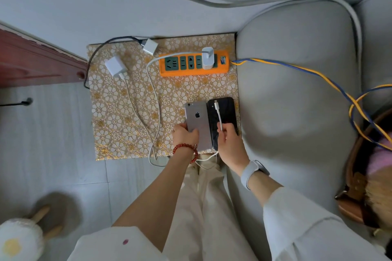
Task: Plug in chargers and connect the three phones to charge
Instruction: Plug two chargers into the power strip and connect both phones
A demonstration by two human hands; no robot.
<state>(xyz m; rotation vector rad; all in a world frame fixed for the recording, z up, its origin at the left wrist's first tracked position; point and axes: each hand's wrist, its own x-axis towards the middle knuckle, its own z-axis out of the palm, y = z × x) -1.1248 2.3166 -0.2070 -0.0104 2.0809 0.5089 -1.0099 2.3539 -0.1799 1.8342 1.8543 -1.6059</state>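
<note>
A grey phone point(198, 122) lies back up on the flowered tabletop point(127, 112), beside a black phone point(226, 112). My left hand point(184, 134) grips the grey phone's lower left edge. My right hand point(228, 140) pinches a white cable point(218, 115) over the black phone, its connector pointing away from me. That cable runs round to a white charger point(207, 58) plugged into the orange power strip point(194, 63). Two more white chargers lie unplugged: one point(115, 67) at the left with a white cable, one point(150, 46) at the back with a dark cable. I see only two phones.
A grey sofa cushion point(297, 101) borders the table on the right, crossed by the strip's blue and yellow cord point(297, 68). A red-brown wooden piece point(31, 59) stands at the left. Tiled floor point(53, 133) lies below, with a fluffy slipper point(19, 239) at the bottom left.
</note>
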